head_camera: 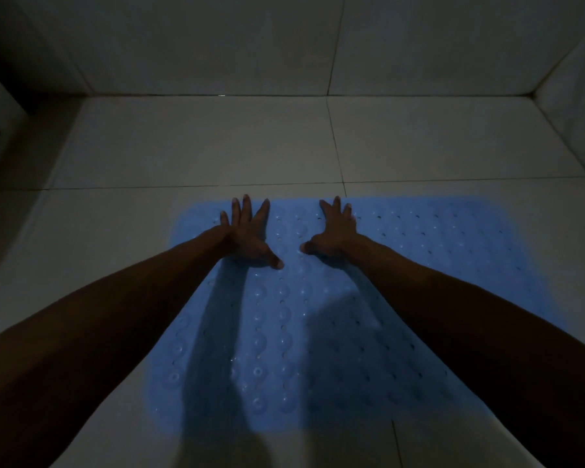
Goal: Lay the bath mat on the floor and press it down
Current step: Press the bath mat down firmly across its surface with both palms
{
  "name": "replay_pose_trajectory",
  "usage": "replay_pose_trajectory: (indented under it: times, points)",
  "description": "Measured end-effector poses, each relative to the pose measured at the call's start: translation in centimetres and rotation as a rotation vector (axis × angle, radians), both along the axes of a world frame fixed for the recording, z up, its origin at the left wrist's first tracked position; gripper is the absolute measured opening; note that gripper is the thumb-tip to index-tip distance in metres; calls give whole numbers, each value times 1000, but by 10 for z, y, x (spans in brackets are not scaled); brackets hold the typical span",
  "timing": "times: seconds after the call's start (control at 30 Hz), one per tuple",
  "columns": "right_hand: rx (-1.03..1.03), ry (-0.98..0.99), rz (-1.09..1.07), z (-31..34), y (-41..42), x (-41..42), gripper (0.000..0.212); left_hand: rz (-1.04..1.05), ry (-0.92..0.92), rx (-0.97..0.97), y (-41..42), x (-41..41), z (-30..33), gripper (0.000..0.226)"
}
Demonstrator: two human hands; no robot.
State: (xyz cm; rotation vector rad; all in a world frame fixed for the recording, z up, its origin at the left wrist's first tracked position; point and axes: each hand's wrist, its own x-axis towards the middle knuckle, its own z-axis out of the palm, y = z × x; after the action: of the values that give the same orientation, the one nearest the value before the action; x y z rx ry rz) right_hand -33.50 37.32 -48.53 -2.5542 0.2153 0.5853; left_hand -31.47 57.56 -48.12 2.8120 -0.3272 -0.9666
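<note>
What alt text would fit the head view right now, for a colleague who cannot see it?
Both hands, left hand and right hand, press flat with fingers spread on the far end of a blue bath mat lying on a pale tiled floor. The room is dim; tiled walls rise beyond.

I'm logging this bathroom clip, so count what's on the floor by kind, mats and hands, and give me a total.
Blue bath mat: 1
Hands pressing flat on it, left hand and right hand: 2
Total: 3
</note>
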Motion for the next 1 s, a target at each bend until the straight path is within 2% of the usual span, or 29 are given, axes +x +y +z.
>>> replay_pose_trajectory:
  times: [0.17, 0.33, 0.47, 0.83, 1.0]
  points:
    - [79, -227, 59, -24, -10, -31, 104, 2, 27, -18, 3, -2, 1, 142]
    - [81, -36, 224, -13, -24, -25, 127, 6, 14, -10, 0, -6, 3, 142]
    - [7, -24, 274, -12, -23, -25, 135, 7, -11, -1, -5, -10, 2, 139]
    - [-77, 94, 121, 8, 3, -12, 145, 29, -51, -19, -8, -19, 2, 133]
    - [18, 39, 71, 6, -3, -21, 137, 15, -48, -47, -4, -22, 3, 131]
